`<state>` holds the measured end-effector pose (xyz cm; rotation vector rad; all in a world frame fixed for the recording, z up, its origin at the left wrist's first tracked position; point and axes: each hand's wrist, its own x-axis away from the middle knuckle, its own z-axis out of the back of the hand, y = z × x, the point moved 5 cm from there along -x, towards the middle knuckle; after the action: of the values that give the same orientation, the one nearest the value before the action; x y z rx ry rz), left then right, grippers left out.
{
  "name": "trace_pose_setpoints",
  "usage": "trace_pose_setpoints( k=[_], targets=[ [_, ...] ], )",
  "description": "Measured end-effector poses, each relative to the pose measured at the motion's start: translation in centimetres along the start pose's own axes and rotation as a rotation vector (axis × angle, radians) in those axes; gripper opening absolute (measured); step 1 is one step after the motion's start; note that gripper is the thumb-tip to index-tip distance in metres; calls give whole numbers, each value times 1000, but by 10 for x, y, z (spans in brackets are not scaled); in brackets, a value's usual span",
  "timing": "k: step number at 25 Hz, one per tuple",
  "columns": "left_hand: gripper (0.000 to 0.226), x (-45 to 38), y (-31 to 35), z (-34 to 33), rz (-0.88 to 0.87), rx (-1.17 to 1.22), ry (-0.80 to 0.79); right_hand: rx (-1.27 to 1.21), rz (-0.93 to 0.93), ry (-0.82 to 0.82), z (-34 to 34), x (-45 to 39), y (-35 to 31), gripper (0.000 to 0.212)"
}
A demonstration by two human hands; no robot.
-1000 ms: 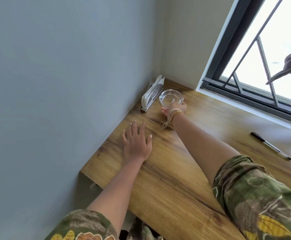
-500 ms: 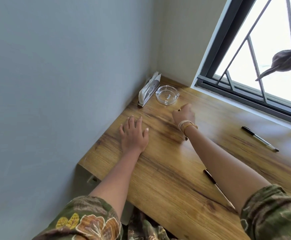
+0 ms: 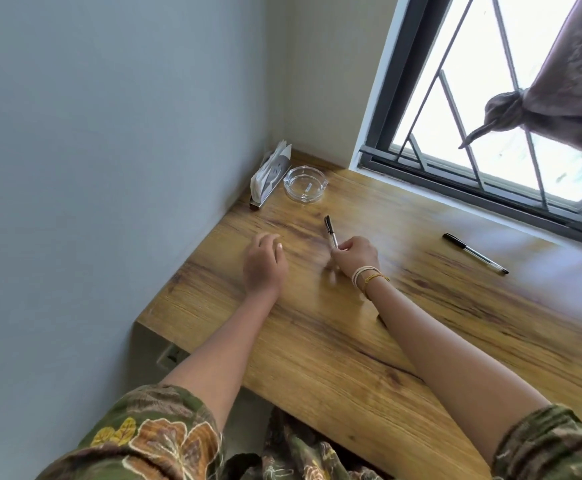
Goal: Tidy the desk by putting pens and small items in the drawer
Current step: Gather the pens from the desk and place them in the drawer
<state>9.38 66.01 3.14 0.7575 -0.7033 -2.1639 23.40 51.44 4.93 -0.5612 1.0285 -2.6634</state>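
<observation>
While gripped, the pen juts beyond the right hand fingertips

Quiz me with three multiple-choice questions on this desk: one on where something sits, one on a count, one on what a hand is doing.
1. The glass ashtray sits:
A. in the desk's far corner beside the napkin holder
B. on the windowsill
C. under the desk

2. Pens visible:
A. none
B. two
C. five

3. The right hand is:
A. flat and empty
B. gripping a pen
C. on the window

Answers: 1 A, it sits by the holder at the wall. 2 B, one held, another pen lies near the window. 3 B, fingers close around its barrel.
</observation>
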Motion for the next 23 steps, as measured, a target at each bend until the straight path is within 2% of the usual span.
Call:
trace_pose_setpoints(
  k=[2, 4, 7, 8, 12, 15, 23],
  targets=[
    [26, 4, 18, -12, 41, 159, -48, -219, -109, -53, 1, 7, 10, 13],
    [22, 5, 35, -26, 138, 335, -142, -287, -124, -113, 2, 14, 18, 16],
    [18, 13, 57, -60, 521, 782, -438, -338, -57, -99, 9, 19, 28, 12],
    [19, 18, 64, -71, 600, 863, -513, -349, -41, -92, 12, 21, 33, 11],
    [13, 27, 87, -97, 712, 971, -584, -303, -1, -38, 37, 19, 51, 11],
    [10, 34, 110, -116, 731, 995, -690, -234, -5, 97, 75, 12, 70, 7],
    [12, 36, 147, -157, 788, 955, -800, 249, -43, 422, 147, -39, 121, 30]
  ],
)
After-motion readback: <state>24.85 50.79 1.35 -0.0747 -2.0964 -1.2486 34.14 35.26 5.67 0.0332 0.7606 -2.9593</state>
